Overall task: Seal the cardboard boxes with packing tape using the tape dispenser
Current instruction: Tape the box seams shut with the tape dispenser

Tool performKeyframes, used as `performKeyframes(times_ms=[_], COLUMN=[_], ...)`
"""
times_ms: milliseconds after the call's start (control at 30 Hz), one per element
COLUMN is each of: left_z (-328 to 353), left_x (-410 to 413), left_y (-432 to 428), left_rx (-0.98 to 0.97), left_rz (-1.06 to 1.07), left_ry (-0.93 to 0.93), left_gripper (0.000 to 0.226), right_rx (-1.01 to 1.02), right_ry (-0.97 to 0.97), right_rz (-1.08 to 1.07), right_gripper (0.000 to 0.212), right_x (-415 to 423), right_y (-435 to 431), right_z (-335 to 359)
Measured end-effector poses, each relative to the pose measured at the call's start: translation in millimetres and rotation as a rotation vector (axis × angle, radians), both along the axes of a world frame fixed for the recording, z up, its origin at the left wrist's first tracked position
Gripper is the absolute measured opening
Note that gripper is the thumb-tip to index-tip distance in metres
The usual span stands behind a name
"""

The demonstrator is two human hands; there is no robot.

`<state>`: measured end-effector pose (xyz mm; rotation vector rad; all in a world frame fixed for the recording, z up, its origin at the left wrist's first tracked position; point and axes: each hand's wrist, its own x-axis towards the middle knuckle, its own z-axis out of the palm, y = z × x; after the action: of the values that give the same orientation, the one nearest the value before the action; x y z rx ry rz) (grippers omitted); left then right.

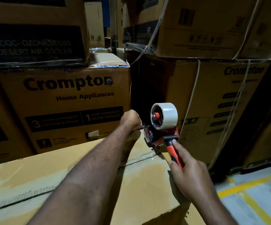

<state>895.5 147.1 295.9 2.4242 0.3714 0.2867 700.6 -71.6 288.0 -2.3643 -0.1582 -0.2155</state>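
A large cardboard box lies in front of me, its top flaps meeting in a seam that runs from lower left to the far right corner. My right hand grips the red and black handle of a tape dispenser at the box's far corner. The dispenser carries a roll of clear tape, and its front end touches the box top at the seam. My left hand is curled at the far edge of the box, just left of the dispenser, and seems to pinch the tape end there.
Stacked Crompton appliance boxes rise close behind the box, some bound with white strapping. A dark gap opens between two stacks. At the lower right is grey floor with yellow lines.
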Motion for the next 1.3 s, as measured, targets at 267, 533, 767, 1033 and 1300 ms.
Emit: performKeyframes(times_ms=[267, 533, 767, 1033, 1300], left_z=[-5, -13, -33, -31, -31], left_x=[10, 14, 13, -8, -4], left_y=[1, -1, -1, -18, -17], left_rx=[-0.051, -0.064, -0.017, 0.246, 0.341], left_rz=[-0.060, -0.102, 0.076, -0.209, -0.191], left_ry=[0.058, 0.261, 0.052, 0.113, 0.193], left_gripper=[0.006, 0.018, 0.027, 0.021, 0.046], right_rx=[0.009, -0.004, 0.039, 0.085, 0.060], right_ry=[-0.001, 0.023, 0.098, 0.148, 0.174], right_rz=[-0.019, 0.001, -0.017, 0.020, 0.046], right_gripper=[0.065, 0.066, 0.062, 0.064, 0.067], right_x=[-1, 1, 13, 20, 21], right_y=[-2, -3, -12, -16, -22], right_z=[-1, -1, 5, 8, 17])
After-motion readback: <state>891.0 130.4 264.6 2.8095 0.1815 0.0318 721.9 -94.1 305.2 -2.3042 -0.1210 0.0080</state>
